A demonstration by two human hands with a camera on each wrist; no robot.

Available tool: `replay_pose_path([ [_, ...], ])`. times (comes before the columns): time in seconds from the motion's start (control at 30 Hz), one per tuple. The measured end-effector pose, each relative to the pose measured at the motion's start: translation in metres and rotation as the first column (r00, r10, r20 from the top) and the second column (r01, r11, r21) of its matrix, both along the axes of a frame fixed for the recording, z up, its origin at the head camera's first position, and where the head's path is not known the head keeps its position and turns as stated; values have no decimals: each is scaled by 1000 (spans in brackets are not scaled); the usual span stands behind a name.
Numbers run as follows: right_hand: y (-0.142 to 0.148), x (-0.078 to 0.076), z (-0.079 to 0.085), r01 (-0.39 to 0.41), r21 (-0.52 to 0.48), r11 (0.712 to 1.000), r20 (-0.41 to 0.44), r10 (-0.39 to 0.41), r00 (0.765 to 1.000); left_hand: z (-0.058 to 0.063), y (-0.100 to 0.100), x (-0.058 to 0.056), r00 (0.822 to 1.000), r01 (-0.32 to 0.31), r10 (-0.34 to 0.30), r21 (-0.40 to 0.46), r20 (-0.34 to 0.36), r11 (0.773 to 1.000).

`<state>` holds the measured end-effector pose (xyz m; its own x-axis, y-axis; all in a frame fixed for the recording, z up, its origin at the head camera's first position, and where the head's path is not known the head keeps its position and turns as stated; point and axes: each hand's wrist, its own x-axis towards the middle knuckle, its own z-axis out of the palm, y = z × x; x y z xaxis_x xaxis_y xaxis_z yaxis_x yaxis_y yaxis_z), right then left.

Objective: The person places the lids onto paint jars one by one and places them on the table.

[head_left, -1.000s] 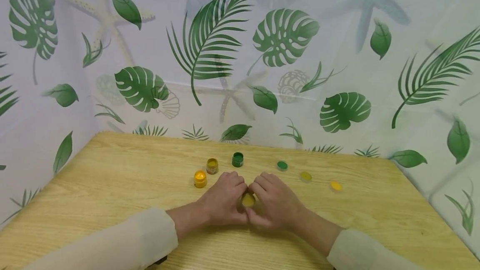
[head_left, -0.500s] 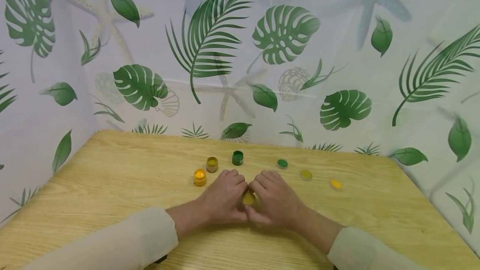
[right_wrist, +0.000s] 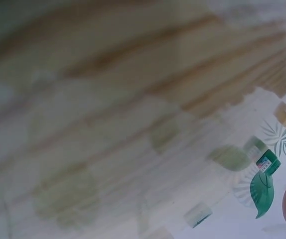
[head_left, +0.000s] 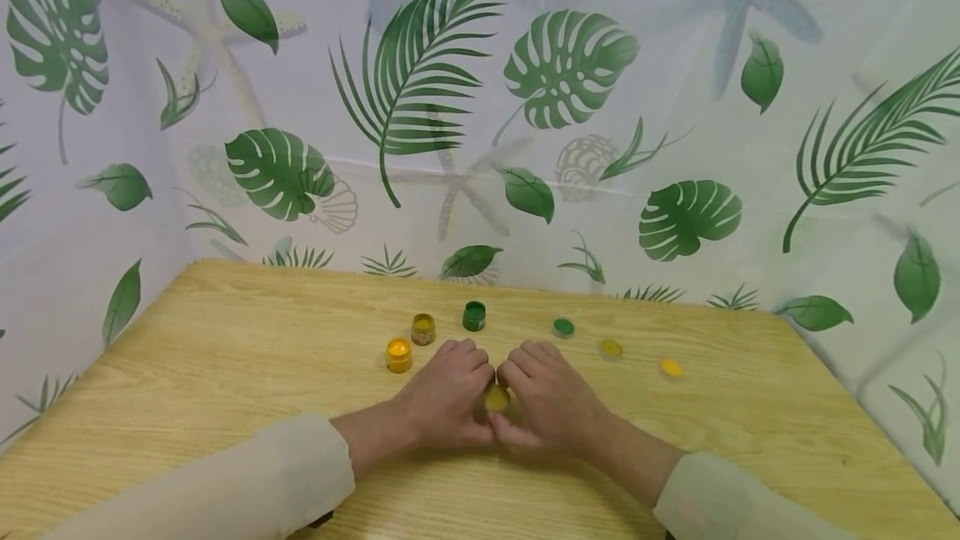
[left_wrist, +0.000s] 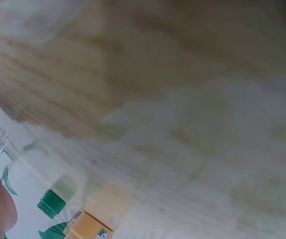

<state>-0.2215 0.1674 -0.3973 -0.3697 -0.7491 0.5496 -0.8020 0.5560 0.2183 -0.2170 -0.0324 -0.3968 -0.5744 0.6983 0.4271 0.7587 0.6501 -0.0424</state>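
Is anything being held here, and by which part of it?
Yes: a small ochre-topped jar, held by its sides between the left hand and the right hand. In the head view, its lower part is hidden.

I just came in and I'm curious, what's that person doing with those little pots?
A person's left hand and right hand together grip a small round jar with an ochre-yellow top at a wood-grain table; I can't tell whether its lid is on. Farther back stand three small, round, open jars: a bright orange-yellow jar, a mustard jar and a dark green jar. To their right lie a green round lid, an olive round lid and a yellow round lid.
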Motion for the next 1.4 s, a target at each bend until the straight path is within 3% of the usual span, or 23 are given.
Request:
replay_pose_path([
  [0.47,-1,1,-1,20,-1,1000,0,-20,1000,1,-1,2,1000,25,-25,-3,-8,1000],
  [0.77,-1,3,-2,40,18,999,56,-41,998,-1,0,3,997,69,-69,8,-16,998],
  [0.97,-1,4,-3,13,2,1000,62,-13,998,0,0,4,997,80,-80,-9,11,997],
  [1.13,-1,2,-3,-53,-28,998,13,53,999,0,1,4,994,96,-95,-11,44,995],
  [1.27,1,1,-2,-77,-52,996,10,77,997,0,0,4,988,106,-110,38,110,994],
  [1.4,4,1,0,-65,-49,997,52,68,996,0,-1,3,987,85,-98,98,129,991],
])
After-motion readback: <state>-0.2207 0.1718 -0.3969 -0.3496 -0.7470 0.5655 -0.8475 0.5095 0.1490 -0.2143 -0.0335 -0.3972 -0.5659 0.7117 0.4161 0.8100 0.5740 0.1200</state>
